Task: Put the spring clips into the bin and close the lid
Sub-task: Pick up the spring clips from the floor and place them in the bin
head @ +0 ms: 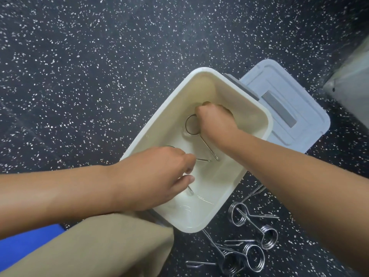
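Note:
A cream bin (165, 124) stands open on the dark speckled floor. Both hands reach down inside it. My right hand (216, 120) is closed around a metal spring clip (191, 126) whose coil ring and one long handle stick out below the fist. My left hand (159, 174) grips another spring clip (201, 160); its wire ends show past my fingers and thumb. The grey-blue lid (289, 100) lies flat on the floor behind the bin's right side. Several loose spring clips (253, 254) lie on the floor at the bin's near right corner.
My knee in beige trousers (99, 250) presses against the bin's near left corner. A blue mat (26, 244) shows at the lower left. A pale grey object (351, 76) stands at the right edge. Speckled floor (99, 66) spreads beyond the bin.

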A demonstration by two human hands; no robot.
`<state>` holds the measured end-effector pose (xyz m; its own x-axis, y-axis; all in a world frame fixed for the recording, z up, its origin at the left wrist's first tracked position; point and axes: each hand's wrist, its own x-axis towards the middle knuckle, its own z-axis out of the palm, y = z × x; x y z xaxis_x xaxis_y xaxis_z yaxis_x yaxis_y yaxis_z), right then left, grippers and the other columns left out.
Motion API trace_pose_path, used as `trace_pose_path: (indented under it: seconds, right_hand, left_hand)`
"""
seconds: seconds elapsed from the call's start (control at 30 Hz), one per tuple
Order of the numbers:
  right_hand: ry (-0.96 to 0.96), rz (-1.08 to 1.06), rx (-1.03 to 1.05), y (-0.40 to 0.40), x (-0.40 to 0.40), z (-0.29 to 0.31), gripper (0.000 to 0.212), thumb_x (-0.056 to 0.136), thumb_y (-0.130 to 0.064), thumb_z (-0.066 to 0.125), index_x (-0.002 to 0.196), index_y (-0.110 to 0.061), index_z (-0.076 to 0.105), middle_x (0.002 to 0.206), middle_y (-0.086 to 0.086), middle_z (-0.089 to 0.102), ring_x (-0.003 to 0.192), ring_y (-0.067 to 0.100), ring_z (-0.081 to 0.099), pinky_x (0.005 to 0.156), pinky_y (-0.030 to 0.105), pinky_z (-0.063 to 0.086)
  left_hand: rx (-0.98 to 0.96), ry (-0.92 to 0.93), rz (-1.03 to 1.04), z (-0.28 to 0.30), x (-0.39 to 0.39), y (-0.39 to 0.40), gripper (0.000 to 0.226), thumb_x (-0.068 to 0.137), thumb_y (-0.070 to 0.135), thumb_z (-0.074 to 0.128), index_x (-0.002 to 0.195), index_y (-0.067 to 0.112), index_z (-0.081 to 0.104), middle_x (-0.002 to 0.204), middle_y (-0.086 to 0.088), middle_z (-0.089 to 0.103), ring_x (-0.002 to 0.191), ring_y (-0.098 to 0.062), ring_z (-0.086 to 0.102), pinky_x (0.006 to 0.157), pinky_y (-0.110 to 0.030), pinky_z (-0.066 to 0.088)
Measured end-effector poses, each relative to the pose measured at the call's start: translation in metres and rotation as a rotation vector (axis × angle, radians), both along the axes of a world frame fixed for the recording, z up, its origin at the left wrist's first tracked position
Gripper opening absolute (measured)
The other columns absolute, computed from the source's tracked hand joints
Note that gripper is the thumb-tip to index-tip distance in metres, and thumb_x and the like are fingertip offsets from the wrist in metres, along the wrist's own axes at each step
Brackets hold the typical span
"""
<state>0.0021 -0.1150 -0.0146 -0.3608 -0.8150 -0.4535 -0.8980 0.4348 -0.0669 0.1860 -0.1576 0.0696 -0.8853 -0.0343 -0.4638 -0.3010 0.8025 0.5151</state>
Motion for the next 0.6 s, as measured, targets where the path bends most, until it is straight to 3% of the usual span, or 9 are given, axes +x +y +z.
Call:
trace_pose_path:
  seconds: [0.13, 0.17, 0.27, 0.47, 0.6]
  right_hand:
    - [-0.033, 0.016, -0.02, 0.004, -0.006, 0.007, 0.009, 0.087, 0.001, 0.056, 0.091, -0.007, 0.054, 0.077, 0.004, 0.045, 0.087, 0.035, 0.061, 0.063, 0.036, 0.04]
    - [-0.032, 0.012, -0.037, 0.014, -0.013, 0.015, 0.006, 0.088, -0.003, 0.057, 0.094, -0.004, 0.055, 0.08, 0.005, 0.05, 0.088, 0.035, 0.062, 0.063, 0.036, 0.043]
    - [-0.062, 0.012, -0.193, 0.029, -0.022, 0.036, 0.021, 0.091, -0.012, 0.051, 0.106, -0.008, 0.066, 0.099, 0.011, 0.067, 0.09, 0.037, 0.063, 0.072, 0.042, 0.056]
    - [-0.092, 0.163, -0.352, 0.089, -0.03, 0.098, 0.018, 0.097, -0.018, 0.053, 0.106, -0.011, 0.067, 0.096, 0.008, 0.069, 0.095, 0.033, 0.06, 0.069, 0.044, 0.052]
    - [-0.129, 0.155, -0.345, 0.132, -0.03, 0.127, 0.017, 0.098, -0.022, 0.056, 0.108, -0.014, 0.067, 0.095, 0.002, 0.069, 0.093, 0.028, 0.06, 0.07, 0.042, 0.051]
  left_hand:
    - [-0.006, 0.018, 0.0, 0.002, -0.005, -0.001, 0.027, 0.1, 0.051, 0.033, 0.104, 0.031, 0.05, 0.1, 0.01, 0.061, 0.084, -0.019, 0.059, 0.075, -0.038, 0.049]
    - [-0.009, 0.032, -0.019, 0.004, -0.011, 0.004, 0.027, 0.1, 0.051, 0.034, 0.104, 0.03, 0.05, 0.1, 0.009, 0.062, 0.083, -0.02, 0.058, 0.074, -0.037, 0.047]
    - [-0.02, 0.067, -0.037, 0.006, -0.018, 0.004, 0.027, 0.1, 0.049, 0.035, 0.104, 0.028, 0.052, 0.099, 0.008, 0.064, 0.083, -0.02, 0.059, 0.071, -0.034, 0.042]
    - [-0.024, 0.113, -0.102, 0.017, -0.037, 0.018, 0.034, 0.096, 0.05, 0.031, 0.098, 0.025, 0.054, 0.096, 0.007, 0.065, 0.08, -0.019, 0.057, 0.071, -0.038, 0.047]
    - [-0.036, 0.153, -0.154, 0.02, -0.045, 0.031, 0.036, 0.095, 0.051, 0.029, 0.094, 0.025, 0.054, 0.089, 0.006, 0.063, 0.075, -0.018, 0.056, 0.067, -0.038, 0.047]
